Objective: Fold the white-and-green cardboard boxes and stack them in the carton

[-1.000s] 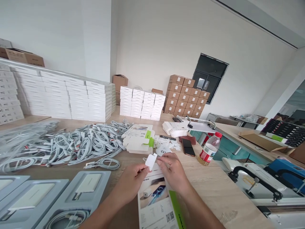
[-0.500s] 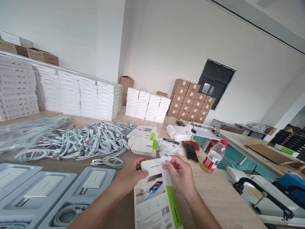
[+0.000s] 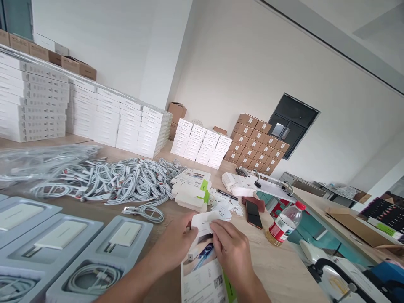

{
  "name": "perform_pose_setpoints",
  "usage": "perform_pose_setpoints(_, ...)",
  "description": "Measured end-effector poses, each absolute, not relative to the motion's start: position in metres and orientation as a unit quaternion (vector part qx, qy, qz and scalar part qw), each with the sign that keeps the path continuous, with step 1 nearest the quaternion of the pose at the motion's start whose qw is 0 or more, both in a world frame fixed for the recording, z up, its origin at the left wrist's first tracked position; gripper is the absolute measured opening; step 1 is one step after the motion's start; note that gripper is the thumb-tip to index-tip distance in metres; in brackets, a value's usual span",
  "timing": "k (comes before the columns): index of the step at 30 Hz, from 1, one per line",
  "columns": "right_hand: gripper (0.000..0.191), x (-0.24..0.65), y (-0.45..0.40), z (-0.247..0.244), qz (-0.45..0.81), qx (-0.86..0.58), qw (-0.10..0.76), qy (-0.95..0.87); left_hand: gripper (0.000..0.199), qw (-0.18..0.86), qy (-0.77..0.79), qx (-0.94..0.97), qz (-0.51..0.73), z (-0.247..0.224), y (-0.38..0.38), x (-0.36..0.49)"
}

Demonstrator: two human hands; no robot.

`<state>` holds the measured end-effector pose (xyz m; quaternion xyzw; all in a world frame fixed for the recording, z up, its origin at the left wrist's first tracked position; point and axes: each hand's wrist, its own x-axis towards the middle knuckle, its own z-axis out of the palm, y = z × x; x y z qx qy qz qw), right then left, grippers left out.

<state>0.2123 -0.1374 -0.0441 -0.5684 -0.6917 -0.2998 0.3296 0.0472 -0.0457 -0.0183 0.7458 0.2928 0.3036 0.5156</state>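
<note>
A white printed cardboard box [image 3: 200,280] with a phone-and-cable picture and a green edge lies in front of me. At its far end stands a white flap [image 3: 202,222] with a short slit. My left hand [image 3: 175,244] is closed on the flap's left side, thumb on the near face. With bent fingers, my right hand [image 3: 233,248] presses and grips the flap's right part by the slit, hiding some of the green edge. Just beyond the right hand is a white paper piece [image 3: 223,213] with a black mark.
Grey trays [image 3: 143,235] with white chargers and coiled cables are at left. Behind them lies a heap of white cables [image 3: 132,181]. Flattened cartons [image 3: 191,198], a phone [image 3: 253,213] and a bottle [image 3: 284,225] stand beyond my hands. White box stacks [image 3: 104,118] line the back.
My right hand has moved from the flap's right corner inward to its slit, fingers now curled over it. The view has turned and tilted slightly.
</note>
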Motion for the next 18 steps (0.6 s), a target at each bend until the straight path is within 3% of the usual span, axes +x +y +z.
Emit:
perform_pose_setpoints(9, 0.033, 0.201, -0.137, -0.043, -0.308, -0.57, 0.313, -0.694, 0.028, 0.535, 0.237, 0.747, 0.317, -0.019, -0.05, 0.046)
perform_pose_setpoints(18, 0.029, 0.199, -0.139, -0.041, -0.328, -0.561, 0.32, -0.69, 0.038, 0.631, 0.205, 0.685, 0.302, -0.018, -0.045, 0.047)
